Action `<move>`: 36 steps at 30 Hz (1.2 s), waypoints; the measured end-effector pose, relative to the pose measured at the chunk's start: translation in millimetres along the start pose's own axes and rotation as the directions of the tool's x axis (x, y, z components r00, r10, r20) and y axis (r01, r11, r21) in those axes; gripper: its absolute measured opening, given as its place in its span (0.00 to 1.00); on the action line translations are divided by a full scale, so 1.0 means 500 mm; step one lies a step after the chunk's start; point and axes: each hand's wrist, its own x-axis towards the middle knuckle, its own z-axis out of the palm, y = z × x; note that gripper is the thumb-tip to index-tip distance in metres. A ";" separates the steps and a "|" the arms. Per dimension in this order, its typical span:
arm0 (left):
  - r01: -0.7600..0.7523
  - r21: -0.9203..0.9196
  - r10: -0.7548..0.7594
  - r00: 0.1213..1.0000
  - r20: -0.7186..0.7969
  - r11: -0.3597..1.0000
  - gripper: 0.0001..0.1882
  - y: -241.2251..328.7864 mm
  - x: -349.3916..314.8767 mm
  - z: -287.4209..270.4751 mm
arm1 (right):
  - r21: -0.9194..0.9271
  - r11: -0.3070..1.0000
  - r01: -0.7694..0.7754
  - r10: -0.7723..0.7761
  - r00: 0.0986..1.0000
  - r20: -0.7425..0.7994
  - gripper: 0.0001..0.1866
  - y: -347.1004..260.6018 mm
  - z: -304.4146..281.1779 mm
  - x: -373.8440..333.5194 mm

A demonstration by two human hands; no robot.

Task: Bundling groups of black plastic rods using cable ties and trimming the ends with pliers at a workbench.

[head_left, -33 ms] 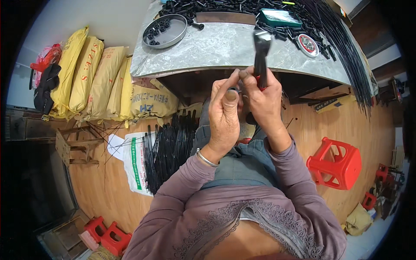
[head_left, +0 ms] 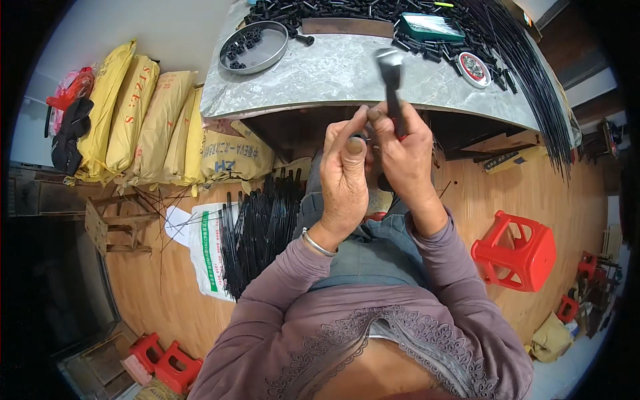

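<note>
We find the left hand [head_left: 345, 180] narrow, thumb and fingers curled together; a small dark piece [head_left: 358, 136] shows at its thumb tip, but we cannot tell whether it is gripped. The right hand [head_left: 408, 153] is closed around a black tool [head_left: 393, 87], whose bright, flat head is blurred over the near edge of the table. Both hands meet just short of that edge, fingertips close together. We judge the step in hand to be fine fingertip work; the next move appears to call for a steady left hand and a controlled tool.

The grey marbled tabletop [head_left: 320, 79] bears, at far left, a round metal tray [head_left: 272, 47] of black fittings [head_left: 235, 51]; beyond lie heaped black tubular parts [head_left: 367, 8]. At far right we note a green box [head_left: 427, 36] and long black rods [head_left: 533, 87].

Yellow sacks [head_left: 143, 120] line the left wall; a red stool [head_left: 533, 257] stands right on the wood floor [head_left: 467, 327].
</note>
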 end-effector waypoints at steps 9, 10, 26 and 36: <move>0.133 -0.143 -0.126 0.990 0.056 0.981 0.32 -0.002 0.009 -0.031 | 0.204 0.939 -0.276 0.227 0.945 0.234 0.08 -0.010 -0.017 0.016; 0.138 -0.162 -0.132 0.990 0.047 0.977 0.31 -0.003 0.009 -0.031 | 0.278 0.906 -0.320 0.227 0.920 0.319 0.08 -0.002 -0.022 0.019; 0.145 -0.079 -0.143 0.989 0.021 0.986 0.32 0.003 0.011 -0.026 | 0.321 0.891 -0.320 0.185 0.904 0.386 0.08 0.007 -0.019 -0.005; 0.097 -0.039 -0.096 0.995 0.024 0.994 0.32 0.001 0.010 -0.025 | 0.349 0.891 -0.290 0.156 0.918 0.365 0.07 0.015 -0.021 -0.012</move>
